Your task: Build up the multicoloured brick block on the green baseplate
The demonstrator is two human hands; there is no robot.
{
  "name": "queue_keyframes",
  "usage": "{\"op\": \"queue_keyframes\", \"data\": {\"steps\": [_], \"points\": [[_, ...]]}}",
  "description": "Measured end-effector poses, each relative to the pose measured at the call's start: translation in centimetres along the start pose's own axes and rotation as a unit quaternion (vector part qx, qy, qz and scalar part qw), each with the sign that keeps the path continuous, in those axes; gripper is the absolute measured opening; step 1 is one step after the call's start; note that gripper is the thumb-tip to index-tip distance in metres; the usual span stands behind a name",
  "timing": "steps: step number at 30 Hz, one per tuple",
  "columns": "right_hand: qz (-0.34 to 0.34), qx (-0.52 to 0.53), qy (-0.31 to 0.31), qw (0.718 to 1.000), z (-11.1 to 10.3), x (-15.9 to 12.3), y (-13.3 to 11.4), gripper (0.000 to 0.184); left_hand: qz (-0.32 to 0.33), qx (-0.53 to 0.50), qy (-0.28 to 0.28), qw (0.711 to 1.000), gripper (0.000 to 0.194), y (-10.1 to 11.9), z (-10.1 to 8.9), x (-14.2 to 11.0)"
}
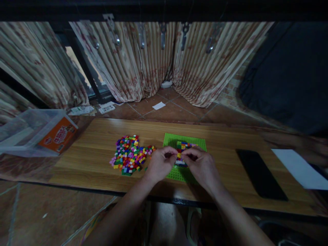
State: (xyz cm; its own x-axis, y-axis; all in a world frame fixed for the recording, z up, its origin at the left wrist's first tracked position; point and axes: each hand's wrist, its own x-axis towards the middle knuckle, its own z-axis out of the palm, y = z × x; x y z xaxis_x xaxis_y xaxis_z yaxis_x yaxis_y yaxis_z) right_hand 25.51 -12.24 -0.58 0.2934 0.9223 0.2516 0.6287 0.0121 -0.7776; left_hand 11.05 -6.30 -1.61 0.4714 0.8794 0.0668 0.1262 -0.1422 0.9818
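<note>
A green studded baseplate (171, 139) lies on a wooden table (220, 160), with a patch of small coloured bricks (183, 146) pressed onto it. To its left is a loose pile of small coloured bricks (129, 154). My left hand (161, 164) and my right hand (200, 165) meet over the near part of the baseplate. Both have their fingers curled and pinched together at the bricks on the plate. What sits between the fingertips is too small to make out.
A black phone (260, 174) lies flat right of the baseplate, and a white sheet of paper (299, 168) at the far right. A clear plastic box with an orange label (38, 134) rests at the left. Striped curtains hang behind over a tiled floor.
</note>
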Motion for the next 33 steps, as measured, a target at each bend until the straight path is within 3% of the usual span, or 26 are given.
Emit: {"op": "queue_keyframes", "data": {"steps": [11,26,30,33], "points": [[-0.007,-0.029,-0.006,1.000,0.2,0.0,0.2,0.015,-0.079,-0.109,0.044,0.990,0.004,-0.2,0.7,0.4],[-0.037,-0.059,-0.018,0.997,0.2,-0.2,1.0,0.019,-0.060,-0.053,0.068,0.994,0.007,-1.4,1.4,0.5],[-0.038,-0.045,0.013,0.998,0.2,-0.9,-0.3,0.018,-0.032,-0.060,0.102,0.992,0.013,-0.9,-0.5,1.2],[-0.090,-0.024,-0.008,0.996,1.5,-1.4,-2.2,0.019,-0.018,-0.136,0.183,0.973,0.014,0.0,-3.7,1.9]]}}
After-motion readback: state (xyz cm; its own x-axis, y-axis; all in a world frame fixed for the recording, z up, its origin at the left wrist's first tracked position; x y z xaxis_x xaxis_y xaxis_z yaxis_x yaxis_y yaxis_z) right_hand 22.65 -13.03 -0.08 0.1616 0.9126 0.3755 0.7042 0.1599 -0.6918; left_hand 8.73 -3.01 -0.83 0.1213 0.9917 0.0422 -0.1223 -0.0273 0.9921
